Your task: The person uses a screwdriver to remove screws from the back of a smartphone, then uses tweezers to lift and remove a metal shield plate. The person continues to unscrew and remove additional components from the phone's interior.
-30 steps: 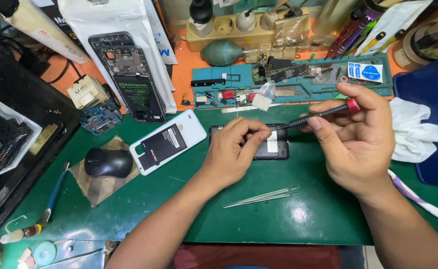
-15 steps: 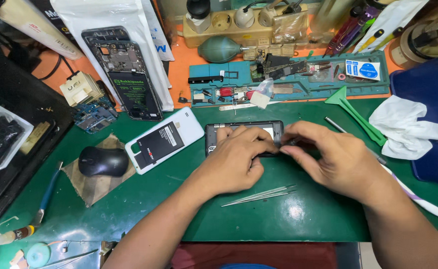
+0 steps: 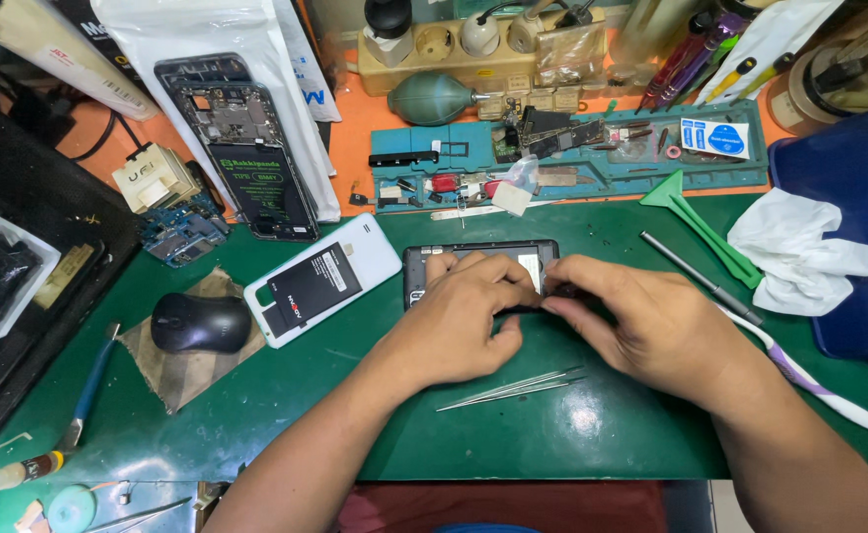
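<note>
Workbench seen from above, both hands on an opened phone. The dark phone frame (image 3: 478, 259) lies flat on the green mat (image 3: 355, 415) just above centre. The left hand (image 3: 459, 316) covers its lower half, fingers curled down onto it; the right hand (image 3: 651, 331) comes in from 3 o'clock, fingertips pinched narrow at the frame's right edge. Whether they grip a small part cannot be told.

Containers: one teal parts tray (image 3: 572, 153) at 12 o'clock holds small boards, screws and metal pieces, too small to count. One blue bin (image 3: 854, 227) at 3 o'clock has a white cloth (image 3: 799, 257) draped over its rim.

Counted items: one pair of tweezers (image 3: 513, 388) at 6 o'clock, just below the hands; one white phone back with battery (image 3: 320, 281) at 9 o'clock; one black mouse (image 3: 200, 323) on a brown cloth beyond it; one stripped phone chassis (image 3: 236, 143) at 10 o'clock; one green pry tool (image 3: 701, 222), one slim metal driver (image 3: 701, 278) and one white toothbrush (image 3: 819, 385) between 2 and 4 o'clock.
</note>
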